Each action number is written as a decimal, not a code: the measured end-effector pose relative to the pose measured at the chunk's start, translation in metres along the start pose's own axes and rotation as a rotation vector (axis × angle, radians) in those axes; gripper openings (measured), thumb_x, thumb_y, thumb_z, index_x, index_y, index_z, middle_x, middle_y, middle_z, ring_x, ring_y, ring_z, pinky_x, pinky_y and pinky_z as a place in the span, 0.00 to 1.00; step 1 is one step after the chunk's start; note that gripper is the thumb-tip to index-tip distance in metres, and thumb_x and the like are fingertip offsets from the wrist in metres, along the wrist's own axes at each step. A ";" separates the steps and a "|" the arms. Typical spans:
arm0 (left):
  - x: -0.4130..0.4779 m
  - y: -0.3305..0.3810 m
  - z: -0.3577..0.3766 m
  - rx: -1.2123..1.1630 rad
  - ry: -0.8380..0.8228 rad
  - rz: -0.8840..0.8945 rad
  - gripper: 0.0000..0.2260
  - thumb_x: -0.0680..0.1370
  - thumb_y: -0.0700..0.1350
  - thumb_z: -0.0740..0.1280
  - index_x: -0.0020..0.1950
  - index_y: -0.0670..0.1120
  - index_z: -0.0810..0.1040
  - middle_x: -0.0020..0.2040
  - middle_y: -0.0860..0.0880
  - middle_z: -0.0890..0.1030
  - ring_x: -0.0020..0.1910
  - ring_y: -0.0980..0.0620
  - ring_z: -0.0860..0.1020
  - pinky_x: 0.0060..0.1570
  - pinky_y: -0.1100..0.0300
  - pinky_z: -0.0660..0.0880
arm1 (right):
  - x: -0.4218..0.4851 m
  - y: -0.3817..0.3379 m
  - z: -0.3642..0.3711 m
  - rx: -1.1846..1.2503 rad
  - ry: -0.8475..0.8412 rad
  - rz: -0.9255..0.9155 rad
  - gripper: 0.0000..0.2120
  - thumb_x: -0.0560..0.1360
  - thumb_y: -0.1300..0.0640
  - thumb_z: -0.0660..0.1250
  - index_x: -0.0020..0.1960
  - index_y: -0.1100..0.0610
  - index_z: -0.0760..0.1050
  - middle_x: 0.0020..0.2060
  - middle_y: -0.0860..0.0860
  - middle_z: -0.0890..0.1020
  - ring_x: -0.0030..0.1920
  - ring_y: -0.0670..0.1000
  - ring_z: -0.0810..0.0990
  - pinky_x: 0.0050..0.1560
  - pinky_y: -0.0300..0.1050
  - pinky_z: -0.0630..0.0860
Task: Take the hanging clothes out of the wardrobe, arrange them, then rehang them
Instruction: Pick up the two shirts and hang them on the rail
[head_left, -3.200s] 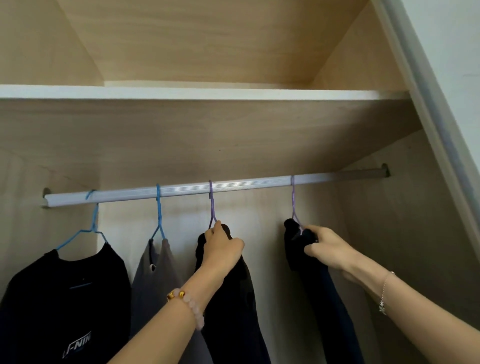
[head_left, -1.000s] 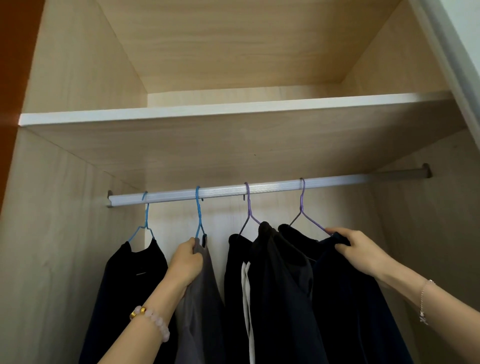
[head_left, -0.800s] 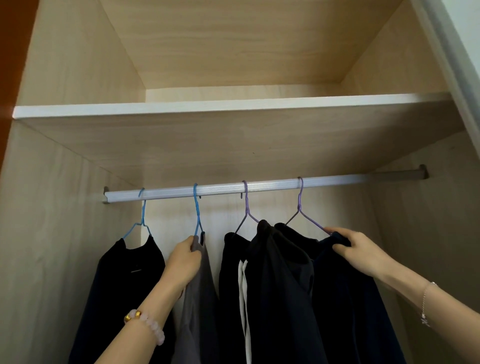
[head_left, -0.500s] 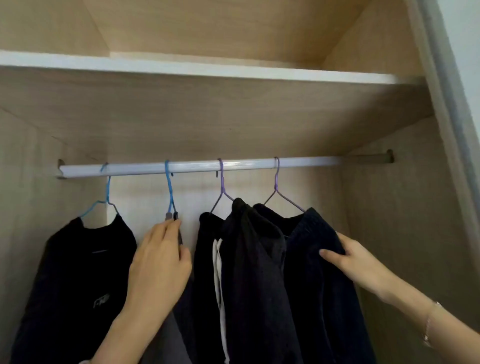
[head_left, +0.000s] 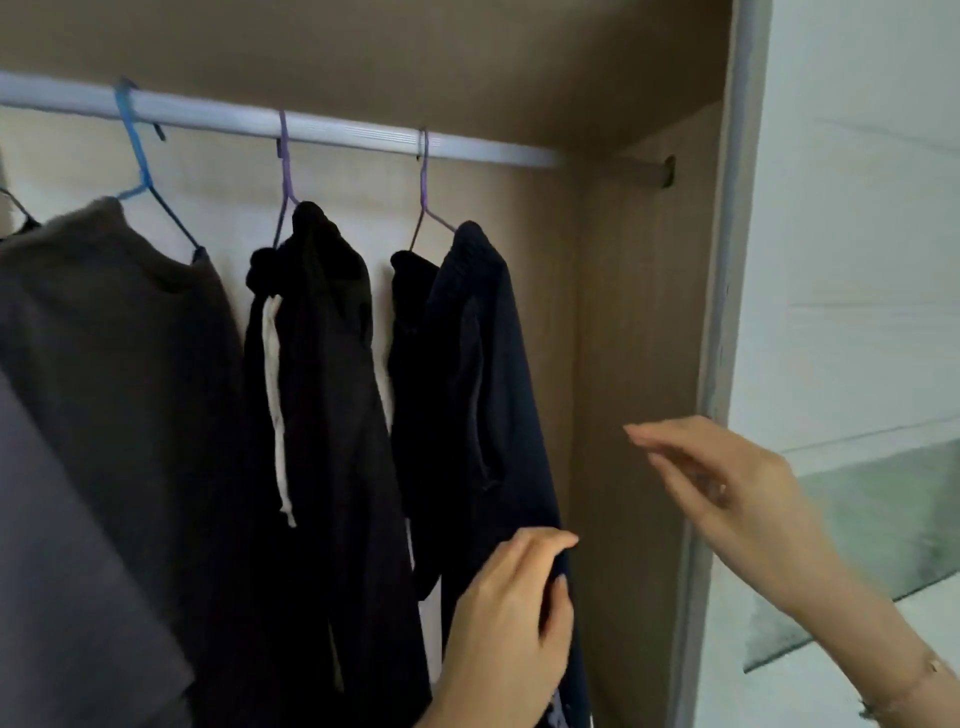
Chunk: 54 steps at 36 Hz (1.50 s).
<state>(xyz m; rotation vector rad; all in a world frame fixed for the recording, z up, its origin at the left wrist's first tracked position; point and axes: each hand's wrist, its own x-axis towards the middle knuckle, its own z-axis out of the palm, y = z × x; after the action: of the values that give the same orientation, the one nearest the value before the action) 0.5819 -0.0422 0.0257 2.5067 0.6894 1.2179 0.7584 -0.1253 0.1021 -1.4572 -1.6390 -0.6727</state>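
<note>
Three garments hang from the silver rail (head_left: 363, 136) inside the wardrobe. A grey top (head_left: 119, 332) hangs on a blue hanger (head_left: 136, 150) at the left. Black trousers with a white drawstring (head_left: 311, 364) hang on a purple hanger (head_left: 283, 156) in the middle. A navy garment (head_left: 483, 364) hangs on a second purple hanger (head_left: 423, 192) at the right. My left hand (head_left: 511, 623) grips the navy garment's lower right edge between thumb and fingers. My right hand (head_left: 727, 493) hovers blurred to the right of the clothes, fingers loosely spread, holding nothing.
The wardrobe's right side panel (head_left: 639, 364) stands just beyond the navy garment, with the grey door frame (head_left: 722, 312) in front of it. A pale wall (head_left: 857, 208) and a glass pane (head_left: 883, 545) lie to the right. More grey fabric (head_left: 67, 597) fills the lower left.
The view has dropped and swung right. My left hand left the grey top and now grips the navy garment low down. My right hand let go of that garment and moved right.
</note>
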 end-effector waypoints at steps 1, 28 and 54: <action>0.001 0.008 0.015 -0.057 -0.053 -0.053 0.22 0.73 0.59 0.49 0.65 0.62 0.67 0.63 0.66 0.69 0.63 0.68 0.67 0.60 0.75 0.63 | -0.004 0.006 -0.003 -0.051 0.062 -0.063 0.12 0.76 0.60 0.61 0.55 0.51 0.79 0.47 0.45 0.82 0.46 0.41 0.78 0.49 0.25 0.71; 0.033 0.073 0.119 -0.776 0.058 -0.503 0.16 0.69 0.43 0.75 0.52 0.53 0.75 0.47 0.52 0.84 0.44 0.58 0.83 0.41 0.66 0.79 | -0.038 0.070 -0.006 0.035 -0.012 0.003 0.30 0.79 0.46 0.51 0.76 0.46 0.40 0.75 0.39 0.45 0.76 0.42 0.44 0.76 0.40 0.42; -0.105 -0.002 -0.068 -0.128 0.669 -0.616 0.32 0.65 0.48 0.78 0.58 0.68 0.63 0.56 0.63 0.76 0.54 0.68 0.75 0.46 0.72 0.74 | -0.009 -0.096 0.079 0.036 0.146 -0.478 0.22 0.78 0.58 0.59 0.72 0.59 0.65 0.72 0.52 0.66 0.73 0.50 0.63 0.73 0.55 0.59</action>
<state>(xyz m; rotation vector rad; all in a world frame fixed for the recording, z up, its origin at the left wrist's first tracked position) 0.4712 -0.0937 -0.0029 1.5490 1.3475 1.7418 0.6470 -0.0824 0.0660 -0.9659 -1.8857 -0.9809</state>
